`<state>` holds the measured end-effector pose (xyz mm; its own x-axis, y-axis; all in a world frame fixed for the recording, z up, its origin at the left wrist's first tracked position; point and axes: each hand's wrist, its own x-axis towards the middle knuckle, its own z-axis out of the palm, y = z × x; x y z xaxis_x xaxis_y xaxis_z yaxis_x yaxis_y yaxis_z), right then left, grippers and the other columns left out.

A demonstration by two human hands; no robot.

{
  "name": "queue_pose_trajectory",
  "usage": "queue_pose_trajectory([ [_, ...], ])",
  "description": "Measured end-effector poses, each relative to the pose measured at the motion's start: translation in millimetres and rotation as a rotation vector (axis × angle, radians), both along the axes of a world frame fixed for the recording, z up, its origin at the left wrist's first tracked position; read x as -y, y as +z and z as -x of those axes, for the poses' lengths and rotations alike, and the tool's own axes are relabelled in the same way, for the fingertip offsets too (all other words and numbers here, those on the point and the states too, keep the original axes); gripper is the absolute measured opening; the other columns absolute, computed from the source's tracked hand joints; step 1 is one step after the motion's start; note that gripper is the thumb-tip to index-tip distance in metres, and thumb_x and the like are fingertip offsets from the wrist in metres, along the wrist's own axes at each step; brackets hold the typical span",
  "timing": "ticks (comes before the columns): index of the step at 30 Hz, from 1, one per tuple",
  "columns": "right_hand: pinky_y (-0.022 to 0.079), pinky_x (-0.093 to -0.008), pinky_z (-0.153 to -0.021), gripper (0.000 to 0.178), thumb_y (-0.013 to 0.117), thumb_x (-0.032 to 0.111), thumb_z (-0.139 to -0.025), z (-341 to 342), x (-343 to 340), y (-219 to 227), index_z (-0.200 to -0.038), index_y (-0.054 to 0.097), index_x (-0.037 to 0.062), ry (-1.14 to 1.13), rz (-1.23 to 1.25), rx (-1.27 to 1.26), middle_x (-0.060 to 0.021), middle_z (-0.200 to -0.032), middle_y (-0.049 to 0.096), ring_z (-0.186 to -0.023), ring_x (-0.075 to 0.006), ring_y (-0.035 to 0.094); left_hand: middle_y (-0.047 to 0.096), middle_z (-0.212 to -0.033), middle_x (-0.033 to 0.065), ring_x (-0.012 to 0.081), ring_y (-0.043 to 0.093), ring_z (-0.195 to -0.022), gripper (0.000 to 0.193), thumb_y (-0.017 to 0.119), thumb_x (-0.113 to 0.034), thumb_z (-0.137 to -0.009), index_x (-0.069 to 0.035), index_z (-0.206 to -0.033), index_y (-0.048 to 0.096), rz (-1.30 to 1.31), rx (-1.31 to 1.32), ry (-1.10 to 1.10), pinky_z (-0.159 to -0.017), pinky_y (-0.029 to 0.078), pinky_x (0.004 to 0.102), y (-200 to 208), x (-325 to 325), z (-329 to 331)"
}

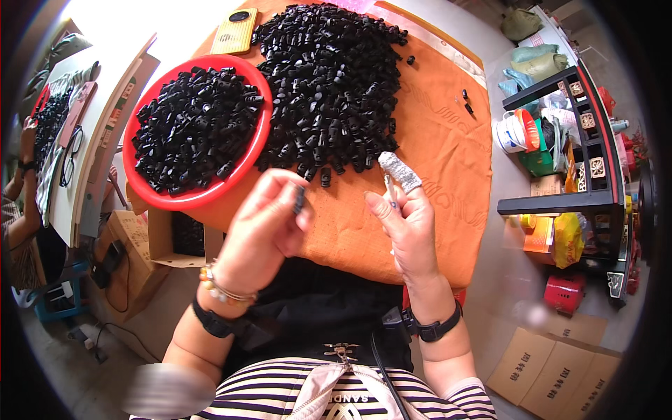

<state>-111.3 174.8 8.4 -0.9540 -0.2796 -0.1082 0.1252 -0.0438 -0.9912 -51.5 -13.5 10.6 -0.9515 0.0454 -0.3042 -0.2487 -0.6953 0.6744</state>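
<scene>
My left hand (260, 222) is closed around a small black plastic piece (299, 200), pinched at the fingertips over the near edge of the table. Across a short gap, my right hand (414, 227) pinches a slim, silvery piece (390, 187) between thumb and forefinger; its kind is too small to make out. A grey knitted finger cover (400, 171) sits on that forefinger. Beyond both hands spreads a large heap of similar black plastic pieces (329, 84). A round red basin (267, 115), filled with more of them, stands to the left.
An orange cloth (448, 161) covers the table. A yellow box-shaped thing (234, 33) lies at the far left, and a few loose black pieces (467, 103) at the right. A dark shelf (560, 203) stands to the right, flattened cardboard (553, 367) below it. Another person (24, 203) works at far left.
</scene>
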Motion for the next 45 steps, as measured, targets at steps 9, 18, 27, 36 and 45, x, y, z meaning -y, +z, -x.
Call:
queue_pose_trajectory([
  [9, 0.044, -0.0254, -0.057, 0.065, 0.070, 0.007, -0.076, 33.2, -3.2, -34.8, -0.132, 0.038, 0.0045, -0.167, -0.396, -0.371, -0.0040, -0.075, 0.054, -0.064, -0.0105, 0.052, 0.052, -0.121, 0.0203, 0.0213, 0.062, -0.091, 0.034, 0.046, -0.009, -0.092, -0.007, -0.125, 0.039, 0.001, -0.227, 0.343, -0.069, 0.054, 0.0262, -5.3, 78.8, 8.9],
  [18, 0.049, -0.0321, -0.062, 0.066, 0.068, 0.008, -0.076, 45.9, 3.0, -43.6, -0.134, 0.036, 0.0081, -0.182, -0.569, -0.386, -0.0093, -0.078, 0.060, -0.068, -0.0198, 0.060, 0.053, -0.120, 0.0195, 0.0246, 0.060, -0.100, 0.045, 0.042, -0.010, -0.093, -0.005, -0.136, 0.030, 0.065, -0.219, 0.352, -0.079, 0.052, 0.0300, 3.3, 66.1, 7.4],
  [27, 0.046, -0.0229, -0.068, 0.069, 0.064, -0.003, -0.077, 20.4, -4.5, -22.2, -0.137, 0.030, 0.0036, -0.046, -0.208, -0.209, -0.0057, -0.084, 0.056, -0.075, -0.0097, 0.055, 0.057, -0.087, 0.0046, 0.0081, 0.055, -0.068, 0.027, 0.047, -0.011, -0.092, -0.001, -0.118, 0.048, 0.124, -0.049, -0.083, -0.061, 0.047, 0.0207, -3.7, 11.5, 6.9],
  [36, 0.044, -0.0212, -0.076, 0.066, 0.060, -0.001, -0.083, -11.0, 2.8, 18.5, -0.138, 0.025, 0.0024, 0.205, 0.026, 0.018, -0.0038, -0.093, 0.054, -0.083, -0.0071, 0.052, 0.053, -0.084, 0.0001, 0.0061, 0.053, -0.068, 0.029, 0.047, -0.018, -0.095, -0.005, -0.121, 0.048, 0.099, -0.085, -0.189, -0.062, 0.047, 0.0217, -5.3, -17.3, 6.2],
  [45, 0.029, -0.0127, -0.049, 0.062, 0.058, 0.003, -0.086, -18.9, 7.3, 29.0, -0.139, 0.025, 0.0029, 0.193, 0.218, 0.255, -0.0017, -0.091, 0.061, -0.056, 0.0017, 0.041, 0.052, -0.080, -0.0051, 0.0001, 0.041, -0.062, 0.020, 0.048, -0.023, -0.095, -0.008, -0.106, 0.056, 0.001, -0.079, -0.221, -0.053, 0.034, 0.0160, -7.1, -21.4, -1.2],
])
